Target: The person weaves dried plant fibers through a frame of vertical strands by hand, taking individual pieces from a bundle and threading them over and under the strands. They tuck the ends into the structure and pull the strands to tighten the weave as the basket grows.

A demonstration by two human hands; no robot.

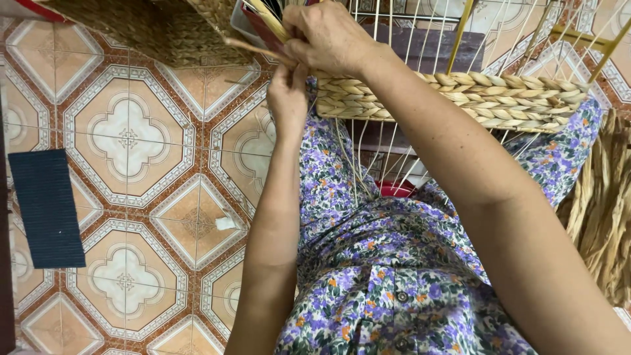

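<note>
Weaving at the near corner of the wire basket frame point(420, 29), both hands crowd one spot. The right hand point(328, 36) sits on top, fingers closed on a flat straw strand point(253, 46) that runs off to the left. The left hand point(287, 98) comes up from below, pinched at the end of the braided straw band point(453, 98) (its long axis runs rightward across the lap), so both hands touch the work.

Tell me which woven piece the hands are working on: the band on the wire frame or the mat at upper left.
The braided band on the white wire frame; both hands meet at its left end.
</note>
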